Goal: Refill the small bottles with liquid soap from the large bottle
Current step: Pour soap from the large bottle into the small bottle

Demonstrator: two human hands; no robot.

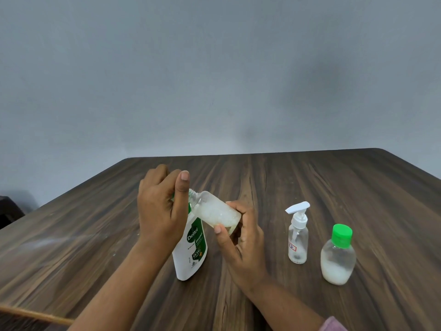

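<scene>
A large white bottle with a green Dettol label (pixel 191 249) stands upright on the wooden table (pixel 310 187). My left hand (pixel 160 206) is closed over its top, hiding the cap or pump. My right hand (pixel 241 237) grips the base of a small clear bottle (pixel 214 211) with no cap. That bottle is tilted, its open neck pointing left toward the large bottle's top, and it holds white liquid. To the right stand a small clear pump bottle (pixel 297 237) and a small bottle with a green cap (pixel 338 256), partly filled with white liquid.
A grey wall rises behind the table's far edge (pixel 238 155). A dark object (pixel 9 211) sits off the table at the far left. A light wooden strip (pixel 35 315) runs along the near left edge.
</scene>
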